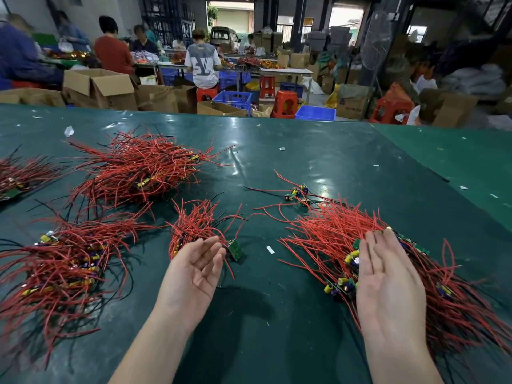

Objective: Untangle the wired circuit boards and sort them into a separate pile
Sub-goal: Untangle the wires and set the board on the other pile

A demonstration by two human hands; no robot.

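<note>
Both my hands released and palm-up, left hand [195, 268] beside a small red-wired board bundle [194, 227], right hand [386, 284] over the tangled circuit-board pile [332, 234], green table [277, 167].

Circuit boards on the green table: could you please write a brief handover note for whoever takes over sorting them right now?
Left hand: open, palm up, holding nothing, just below the small bundle.
Right hand: open, fingers straight, over the right pile; whether it touches the wires I cannot tell.
Boards: two large piles on the left, the far pile and the near pile; a loose board lies by the small bundle; a few stray boards sit beyond the right pile.
Done: several piles laid out.
Left: the right pile looks tangled and probably needs separating; gather the strays.
</note>
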